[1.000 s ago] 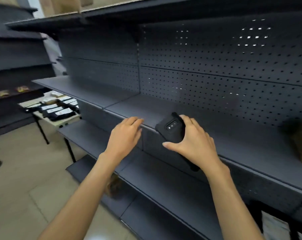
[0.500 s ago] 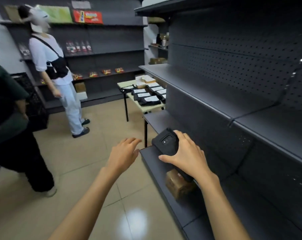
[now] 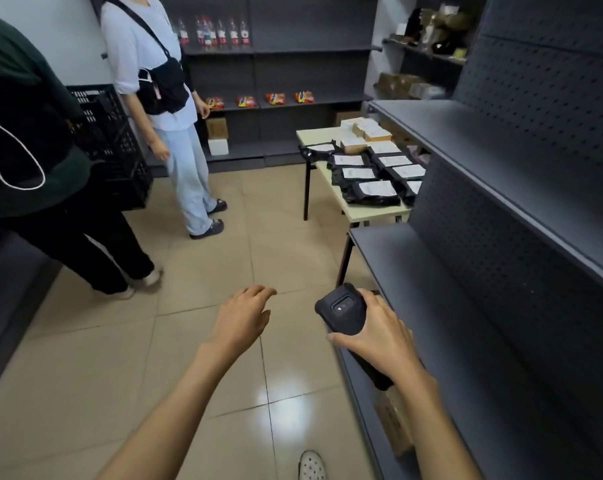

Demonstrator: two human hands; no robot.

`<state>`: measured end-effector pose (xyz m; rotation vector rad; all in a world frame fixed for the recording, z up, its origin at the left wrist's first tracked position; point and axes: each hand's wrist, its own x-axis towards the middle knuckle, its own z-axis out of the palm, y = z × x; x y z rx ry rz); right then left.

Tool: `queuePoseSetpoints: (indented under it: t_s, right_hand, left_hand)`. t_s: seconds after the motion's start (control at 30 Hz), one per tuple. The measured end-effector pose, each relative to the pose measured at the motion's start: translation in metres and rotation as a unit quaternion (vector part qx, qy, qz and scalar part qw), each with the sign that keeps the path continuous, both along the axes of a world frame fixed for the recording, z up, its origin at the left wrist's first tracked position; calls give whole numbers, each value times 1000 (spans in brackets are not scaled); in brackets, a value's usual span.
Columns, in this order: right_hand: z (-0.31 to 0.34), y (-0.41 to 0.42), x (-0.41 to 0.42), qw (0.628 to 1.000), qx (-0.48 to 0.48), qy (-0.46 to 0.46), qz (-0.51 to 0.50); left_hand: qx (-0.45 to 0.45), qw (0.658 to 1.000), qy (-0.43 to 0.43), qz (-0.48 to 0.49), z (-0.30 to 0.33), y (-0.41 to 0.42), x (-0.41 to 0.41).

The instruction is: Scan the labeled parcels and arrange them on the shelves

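Observation:
My right hand (image 3: pixel 379 336) grips a black handheld scanner (image 3: pixel 343 310), held low beside the dark grey shelves (image 3: pixel 500 188) on the right. My left hand (image 3: pixel 242 315) hangs free over the tiled floor, fingers relaxed and holding nothing. Several black parcels with white labels (image 3: pixel 371 183) lie on a pale table (image 3: pixel 369 213) ahead, and small cardboard boxes (image 3: pixel 367 129) sit at its far end. A brown parcel (image 3: pixel 395 424) stands on the bottom shelf under my right forearm.
Two persons stand on the left: one in white with a black bag (image 3: pixel 161 84), one in dark clothes (image 3: pixel 26 133). A black crate (image 3: pixel 114 143) sits behind them. Far shelves (image 3: pixel 279 98) hold snack packs and bottles. Tiled floor stretches between me and the table.
My view has swung left from the shelf face toward the room and table. Both hands dropped lower, away from the shelf edge; the right hand still holds the scanner.

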<state>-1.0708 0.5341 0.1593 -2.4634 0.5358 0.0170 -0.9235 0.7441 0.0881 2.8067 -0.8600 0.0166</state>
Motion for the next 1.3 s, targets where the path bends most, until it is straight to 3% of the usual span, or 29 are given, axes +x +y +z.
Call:
queuePoseSetpoints:
  t_s: [0.43,0.8,0.97,1.3]
  right_hand:
    - [-11,-67,333,999,30,3,27]
    - [-22,-110,621,998,30,1,-50]
    - [-29,-145,718,997,16,8,-78]
    - [-74,-269,892,991,22,63,-120]
  left_hand:
    - [-28,999,4,43,11,-59,317]
    - [-9,999,6,-36,5,-118,631]
    - [8,996,16,-85,8,-171,747]
    - [41,988,83,-125,-49,-319,915]
